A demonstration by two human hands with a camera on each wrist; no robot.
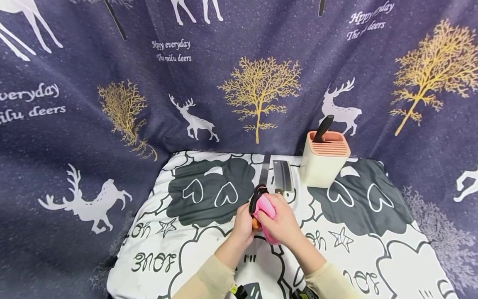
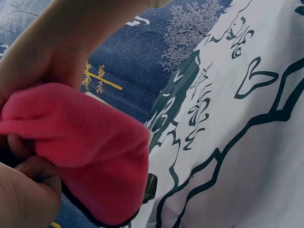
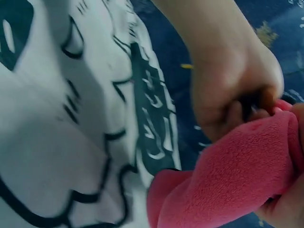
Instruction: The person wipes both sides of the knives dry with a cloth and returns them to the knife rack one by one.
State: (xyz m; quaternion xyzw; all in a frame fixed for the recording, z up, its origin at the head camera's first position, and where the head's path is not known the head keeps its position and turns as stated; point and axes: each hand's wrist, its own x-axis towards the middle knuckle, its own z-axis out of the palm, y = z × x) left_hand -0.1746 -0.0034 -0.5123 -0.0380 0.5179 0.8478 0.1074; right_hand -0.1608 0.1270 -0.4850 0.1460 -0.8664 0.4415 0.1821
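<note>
Over the middle of the table my right hand (image 1: 281,222) grips a pink cloth (image 1: 266,206) and presses it against a dark tool (image 1: 257,195) with a black handle and an orange part. My left hand (image 1: 242,224) holds that tool from the left, fingers curled round it. A grey blade-like strip (image 1: 265,168) runs away from the hands; whether it belongs to the held tool is unclear. In the left wrist view the pink cloth (image 2: 85,147) fills the left side, with my left fingers (image 2: 23,190) under it. The right wrist view shows my left hand (image 3: 232,85) above the cloth (image 3: 237,180).
A cleaver (image 1: 282,176) lies flat just beyond the hands. A cream knife block (image 1: 324,160) with one black handle (image 1: 323,128) stands at the back right. The table wears a white and dark grey patterned cover (image 1: 373,232). A navy deer-print curtain (image 1: 112,83) hangs behind and at both sides.
</note>
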